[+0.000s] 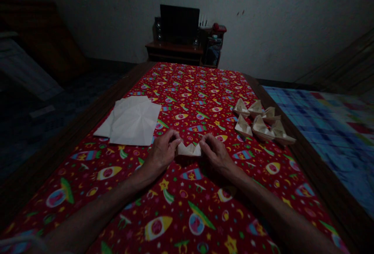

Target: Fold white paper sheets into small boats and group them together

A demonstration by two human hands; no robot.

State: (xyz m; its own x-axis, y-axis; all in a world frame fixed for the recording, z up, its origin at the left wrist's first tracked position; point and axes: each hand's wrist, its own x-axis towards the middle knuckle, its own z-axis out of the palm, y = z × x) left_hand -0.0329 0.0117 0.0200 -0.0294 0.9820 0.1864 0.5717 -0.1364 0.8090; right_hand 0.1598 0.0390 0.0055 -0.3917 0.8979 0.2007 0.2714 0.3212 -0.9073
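A small folded paper boat (189, 150) is stretched between my two hands, just above the red patterned cloth (187, 191). My left hand (165, 147) pinches its left end between thumb and fingers. On the other side, my right hand (215, 152) grips the right end the same way. The boat's pointed middle and pale side face up between the fingertips; its two ends are hidden by them. Left of my left hand lies a stack of creased white paper sheets (133, 123). Several finished-looking paper boats (263, 128) stand in a cluster to the right.
The cloth covers a table with dark wooden edges (295, 145). Beyond the far end, a monitor (179, 22) and speakers stand on a brown desk (175, 49). A blue checked surface (327, 129) lies to the right, and wooden furniture (37, 36) is at the left.
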